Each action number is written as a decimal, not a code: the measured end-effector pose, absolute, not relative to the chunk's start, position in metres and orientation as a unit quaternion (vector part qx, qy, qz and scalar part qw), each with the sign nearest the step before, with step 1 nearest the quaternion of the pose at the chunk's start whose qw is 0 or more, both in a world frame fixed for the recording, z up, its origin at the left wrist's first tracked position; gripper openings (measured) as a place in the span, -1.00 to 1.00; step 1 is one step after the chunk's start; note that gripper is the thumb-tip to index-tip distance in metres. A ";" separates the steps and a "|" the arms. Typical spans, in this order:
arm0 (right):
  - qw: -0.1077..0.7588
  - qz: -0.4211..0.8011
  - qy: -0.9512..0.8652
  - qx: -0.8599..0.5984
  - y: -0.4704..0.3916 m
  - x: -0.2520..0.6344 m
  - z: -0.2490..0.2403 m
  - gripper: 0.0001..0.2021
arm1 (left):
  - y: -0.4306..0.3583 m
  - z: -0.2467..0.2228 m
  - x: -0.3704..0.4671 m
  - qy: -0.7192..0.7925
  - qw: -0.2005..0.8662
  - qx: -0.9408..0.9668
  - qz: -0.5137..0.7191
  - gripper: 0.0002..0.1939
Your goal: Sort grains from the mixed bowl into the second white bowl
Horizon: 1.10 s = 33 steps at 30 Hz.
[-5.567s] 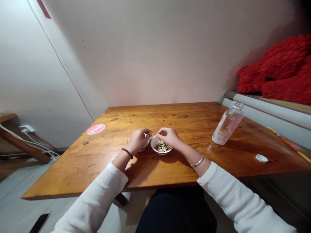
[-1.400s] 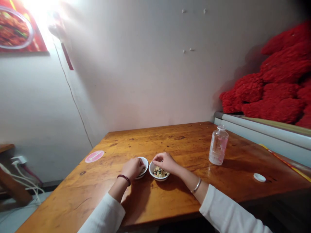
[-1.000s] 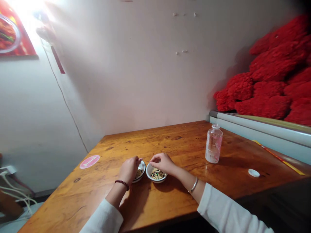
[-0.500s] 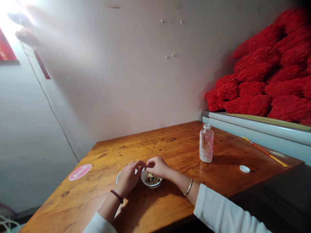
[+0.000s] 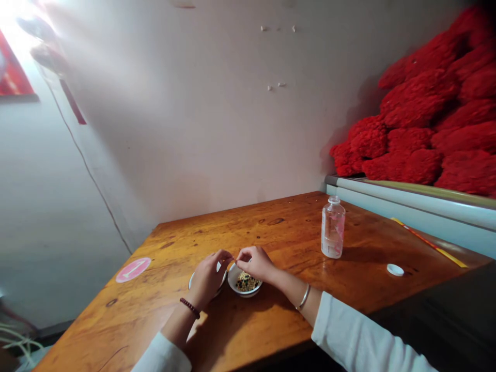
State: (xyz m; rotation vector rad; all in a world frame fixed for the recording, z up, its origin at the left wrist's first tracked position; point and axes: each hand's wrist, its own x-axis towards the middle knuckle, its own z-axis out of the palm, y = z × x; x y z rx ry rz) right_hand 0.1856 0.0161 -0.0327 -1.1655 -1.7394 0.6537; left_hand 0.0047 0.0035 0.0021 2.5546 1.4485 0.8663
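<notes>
My left hand (image 5: 209, 273) hovers over a white bowl (image 5: 190, 282) and hides most of it, its thumb and fingertips pinched together. Just to the right, my right hand (image 5: 256, 262) is above the far rim of a second white bowl (image 5: 245, 293), also in a pinch. Small pale and dark beads or grains (image 5: 248, 282) lie in that second bowl. The fingertips of both hands meet between the two bowls. Whatever they pinch is too small to make out.
A clear bottle with pink print (image 5: 333, 228) stands uncapped to the right on the wooden table (image 5: 287, 315). Beyond it lie a white cap (image 5: 395, 269) and a yellow-red stick (image 5: 430, 243). A pink round sticker (image 5: 133, 269) is at left. Red fluffy bundles (image 5: 414, 113) are piled at right.
The view has shifted slightly, so everything sits a little further right. Both hands stay pinched together at the fingertips, slightly raised above the bowls.
</notes>
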 end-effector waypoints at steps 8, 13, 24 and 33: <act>0.451 0.264 -0.711 -0.470 0.014 0.187 -0.032 -0.89 | 0.002 -0.001 0.007 0.470 0.058 0.838 0.271 -0.83; 0.455 0.274 -0.707 -0.467 0.016 0.187 -0.035 -0.89 | -0.001 0.003 0.010 0.486 0.036 0.824 0.289 -0.83; 0.463 0.274 -0.700 -0.470 0.016 0.187 -0.035 -0.88 | -0.005 0.007 0.011 0.502 0.032 0.820 0.274 -0.82; 0.459 0.277 -0.704 -0.465 0.014 0.187 -0.033 -0.89 | -0.003 0.005 0.010 0.492 0.016 0.821 0.287 -0.85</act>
